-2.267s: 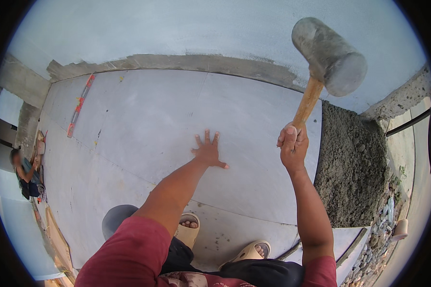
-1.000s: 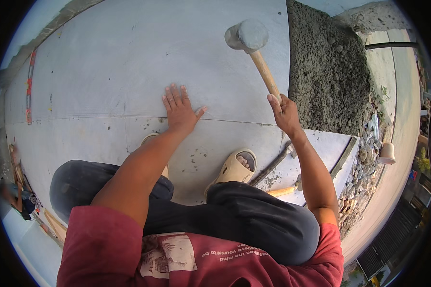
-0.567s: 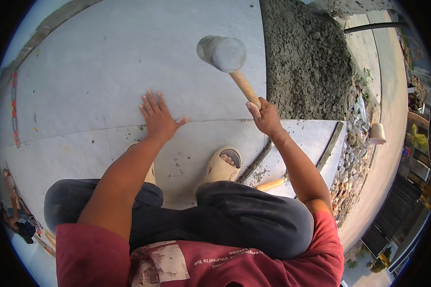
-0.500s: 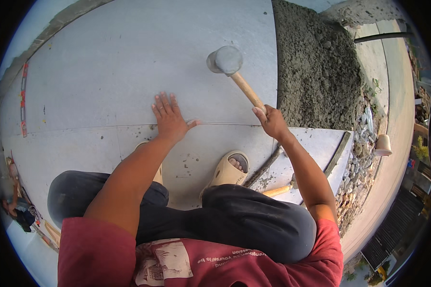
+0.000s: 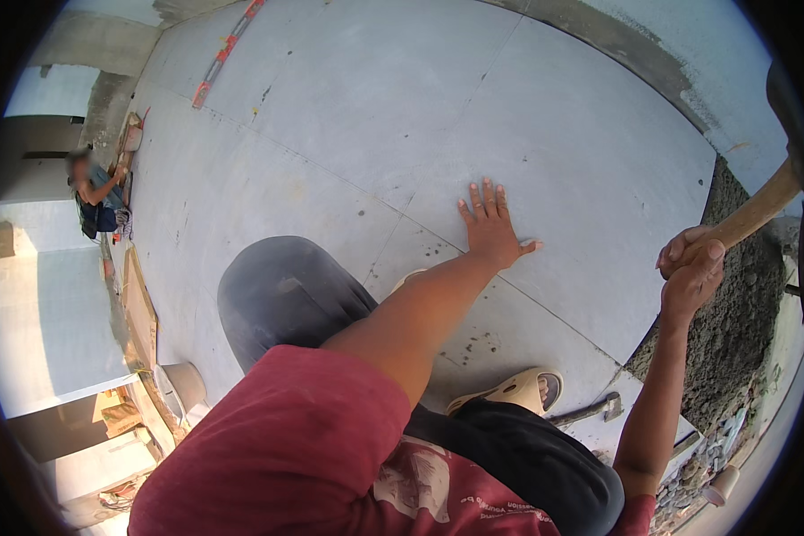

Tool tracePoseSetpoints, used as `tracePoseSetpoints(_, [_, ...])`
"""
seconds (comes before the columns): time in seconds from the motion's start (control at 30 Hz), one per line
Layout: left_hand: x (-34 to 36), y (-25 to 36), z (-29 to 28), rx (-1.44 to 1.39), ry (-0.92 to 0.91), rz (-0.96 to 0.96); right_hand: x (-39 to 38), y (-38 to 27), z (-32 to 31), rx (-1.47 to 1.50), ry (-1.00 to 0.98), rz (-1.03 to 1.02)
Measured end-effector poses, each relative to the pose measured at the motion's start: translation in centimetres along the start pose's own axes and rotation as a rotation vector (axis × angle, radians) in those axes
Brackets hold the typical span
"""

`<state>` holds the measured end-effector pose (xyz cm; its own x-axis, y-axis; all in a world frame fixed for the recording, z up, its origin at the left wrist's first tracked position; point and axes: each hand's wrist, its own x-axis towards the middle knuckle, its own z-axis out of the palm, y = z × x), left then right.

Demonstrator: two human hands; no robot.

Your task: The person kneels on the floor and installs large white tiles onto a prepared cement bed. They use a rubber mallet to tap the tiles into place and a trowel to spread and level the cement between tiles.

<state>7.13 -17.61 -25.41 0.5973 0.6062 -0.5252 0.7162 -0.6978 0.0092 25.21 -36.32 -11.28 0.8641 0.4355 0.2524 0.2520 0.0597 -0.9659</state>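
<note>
My left hand (image 5: 493, 230) lies flat with fingers spread on a large grey floor tile (image 5: 581, 196), just beyond a joint between tiles. At the right, my right hand (image 5: 690, 275) is wrapped round the wooden handle of a mallet (image 5: 757, 207). The mallet is raised, and its dark head is partly cut off at the picture's right rim. Below that hand lies a bed of rough, wet grey mortar (image 5: 740, 313), bordering the tile's right edge. A hammer (image 5: 598, 409) rests on the floor beside my right shoe.
A red spirit level (image 5: 227, 55) lies on the tiles at the far left. Another person (image 5: 98, 192) sits by the left wall, near wooden boards (image 5: 139, 304) and a bucket (image 5: 180, 389). Rubble and a pale bucket (image 5: 722, 485) are at lower right.
The view has swung left, bringing the other person into fuller sight. The mallet has risen from over the tile to the right rim. My left hand remains flat on the tile.
</note>
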Motion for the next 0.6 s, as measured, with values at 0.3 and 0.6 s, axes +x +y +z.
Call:
tracePoseSetpoints(0.3, [0.6,0.0,0.5,-0.038,-0.019,0.008,1.4,4.7,-0.3,-0.512,-0.271,0.314])
tracePoseSetpoints(0.6, [0.6,1.6,-0.3,-0.066,-0.090,0.018,1.3,10.0,3.5,-0.309,-0.095,0.148])
